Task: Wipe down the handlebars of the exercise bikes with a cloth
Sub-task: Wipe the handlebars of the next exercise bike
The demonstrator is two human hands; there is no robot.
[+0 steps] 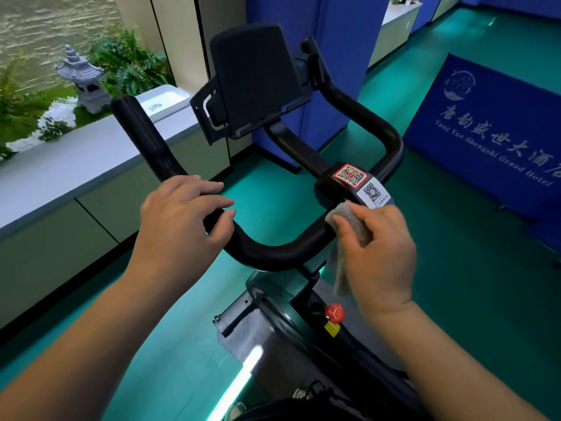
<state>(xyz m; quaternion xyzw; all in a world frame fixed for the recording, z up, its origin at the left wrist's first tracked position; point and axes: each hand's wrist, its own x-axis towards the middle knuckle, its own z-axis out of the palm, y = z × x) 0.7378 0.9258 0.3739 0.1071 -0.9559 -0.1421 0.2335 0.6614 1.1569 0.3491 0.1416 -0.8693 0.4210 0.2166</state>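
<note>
A black looped handlebar (273, 253) of an exercise bike fills the middle of the view, with a dark tablet holder (258, 77) above it. My left hand (182, 220) rests on the left bend of the bar, fingers loosely curved over it. My right hand (379, 247) grips a grey cloth (349, 217) and presses it against the bar just below the centre block with QR stickers (358, 183). Part of the cloth hangs down under my palm.
A red knob (334, 312) sits on the bike frame below the bar. A low grey-topped cabinet (76, 165) runs along the left under a window. A blue hotel banner (491, 132) stands at the right on the green floor.
</note>
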